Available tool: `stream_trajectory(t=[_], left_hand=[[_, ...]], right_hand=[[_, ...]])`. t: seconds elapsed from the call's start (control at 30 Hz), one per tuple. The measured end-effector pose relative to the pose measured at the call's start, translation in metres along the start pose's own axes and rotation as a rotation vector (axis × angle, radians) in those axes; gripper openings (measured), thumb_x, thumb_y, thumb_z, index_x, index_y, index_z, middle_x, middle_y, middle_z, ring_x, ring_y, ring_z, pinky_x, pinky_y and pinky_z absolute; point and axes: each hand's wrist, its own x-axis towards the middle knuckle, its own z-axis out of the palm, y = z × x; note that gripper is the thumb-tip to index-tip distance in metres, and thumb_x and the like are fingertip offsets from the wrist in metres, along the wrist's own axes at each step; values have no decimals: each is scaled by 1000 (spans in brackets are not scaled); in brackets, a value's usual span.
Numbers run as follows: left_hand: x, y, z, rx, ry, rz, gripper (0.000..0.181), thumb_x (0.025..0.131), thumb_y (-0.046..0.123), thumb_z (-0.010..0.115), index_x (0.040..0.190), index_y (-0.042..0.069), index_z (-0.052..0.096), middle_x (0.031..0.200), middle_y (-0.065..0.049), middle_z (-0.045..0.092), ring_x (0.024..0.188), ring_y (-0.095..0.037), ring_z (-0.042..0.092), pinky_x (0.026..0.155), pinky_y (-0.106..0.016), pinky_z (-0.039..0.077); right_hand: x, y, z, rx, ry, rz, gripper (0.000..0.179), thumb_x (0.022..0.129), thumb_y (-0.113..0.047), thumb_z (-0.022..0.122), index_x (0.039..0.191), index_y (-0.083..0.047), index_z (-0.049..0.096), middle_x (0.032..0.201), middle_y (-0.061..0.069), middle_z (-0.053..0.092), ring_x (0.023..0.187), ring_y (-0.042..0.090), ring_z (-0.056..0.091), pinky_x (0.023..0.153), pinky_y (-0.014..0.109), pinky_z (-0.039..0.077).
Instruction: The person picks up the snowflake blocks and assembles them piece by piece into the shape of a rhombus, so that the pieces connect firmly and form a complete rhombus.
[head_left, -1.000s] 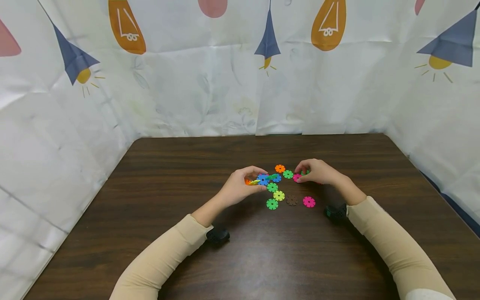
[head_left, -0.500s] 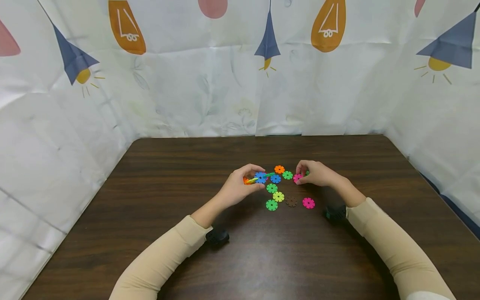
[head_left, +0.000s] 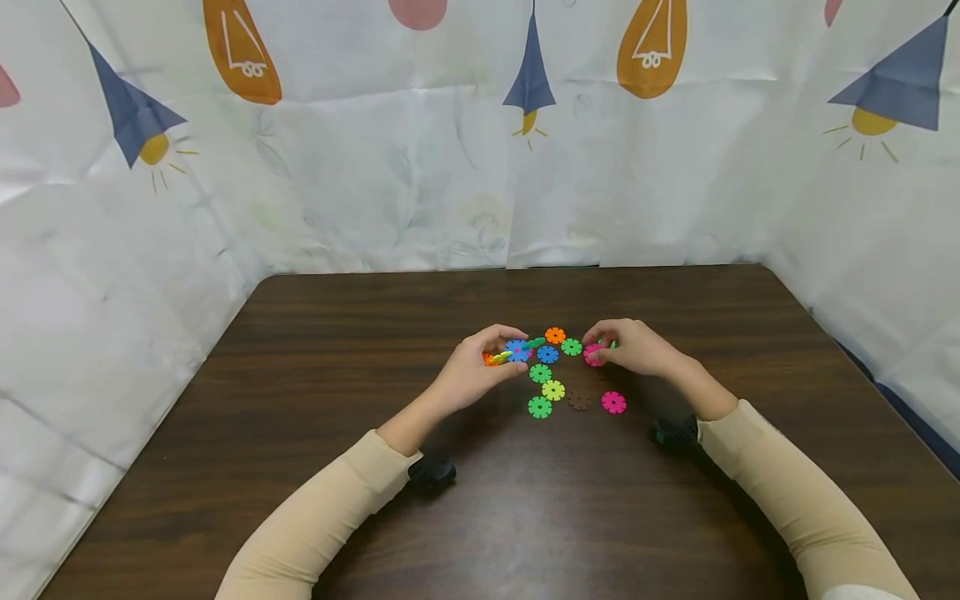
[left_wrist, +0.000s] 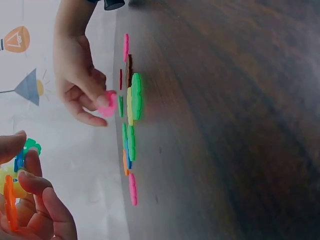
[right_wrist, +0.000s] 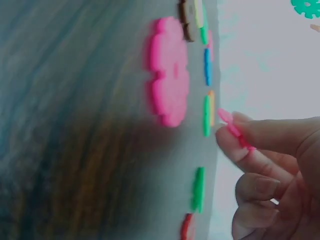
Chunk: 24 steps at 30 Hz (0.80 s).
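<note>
My left hand point(head_left: 468, 371) holds a small chain of joined notched plastic discs, with a blue disc point(head_left: 514, 351), an orange disc point(left_wrist: 10, 202), a yellow one and a green disc point(left_wrist: 33, 146). Between thumb and fingertips, my right hand point(head_left: 637, 347) pinches a pink notched disc point(head_left: 592, 356). Both wrist views show this pink disc point(right_wrist: 232, 130) raised off the table. Loose discs lie flat between and below the hands: an orange disc point(head_left: 555, 335), a blue disc point(head_left: 547, 355), several green ones, a yellow disc point(head_left: 553, 390), a brown disc point(head_left: 578, 400) and another pink disc point(head_left: 613, 402).
The dark wood table point(head_left: 360, 317) reaches back to a white printed curtain point(head_left: 375, 183), which also hangs along both sides. A green disc point(right_wrist: 199, 190) and a red disc point(right_wrist: 187, 227) lie under the right hand. Black wrist cameras point(head_left: 432, 472) hang below both forearms.
My left hand has drawn slightly left with the joined discs, away from the loose ones. The pink disc in my right hand shows more of its face. The head view has shifted a little.
</note>
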Motion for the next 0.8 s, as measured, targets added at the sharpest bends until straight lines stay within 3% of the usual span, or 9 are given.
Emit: stream_trajectory(t=[0.23,0.43,0.63,0.8], left_hand=[[-1,-4,0,7,-13,-9,40,93,18,77,131,10,66,123,-8,66,119,-30,60,96,-50,49],[1,-2,-2,6,-6,-1,37,94,18,77,129,11,67,121,-7,66,111,-28,58,92,-47,49],[0,-1,-2,9,0,-18,36,93,15,77,128,12,68,116,-7,67,107,-26,57,88,-44,49],[-2,-2,0,5,0,-26,35,93,14,77,126,13,68,118,-6,68,108,-27,58,90,-45,50]], right_hand=[[-3,-12,-1,104,102,1,32,99,-14,69,127,1,70,86,9,75,52,14,35,49,27,26],[-6,-25,0,190,185,-35,31,99,-16,71,125,1,71,88,9,76,75,31,59,57,29,38],[-4,-36,4,295,206,-85,30,99,-15,71,125,1,71,81,18,72,63,24,48,56,29,35],[-3,-43,8,460,196,-24,35,100,-21,69,129,-1,70,80,14,72,62,19,41,59,31,37]])
